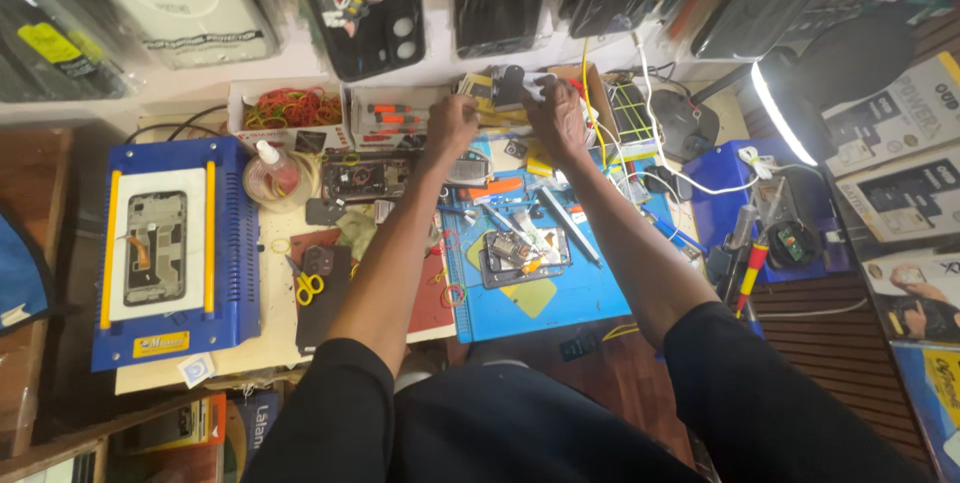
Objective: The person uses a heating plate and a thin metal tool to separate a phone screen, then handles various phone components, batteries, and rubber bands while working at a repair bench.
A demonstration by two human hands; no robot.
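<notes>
Both my arms reach forward over a cluttered repair bench. My left hand (450,128) and my right hand (556,115) meet at the back of the bench, their fingers closed around a small dark part (508,86) and a pale piece held between them. What exactly each finger grips is too small to tell. Below the hands lies a blue work mat (560,303) with an opened phone (520,255), tweezers and small tools on it.
A blue heating machine (232,273) holding a phone frame stands at left. Yellow-handled scissors (305,285), a small bottle (270,165), boxes of rubber bands (290,108) and screwdrivers sit near it. A lit desk lamp (785,113) and cables are at right. Phone cases hang above.
</notes>
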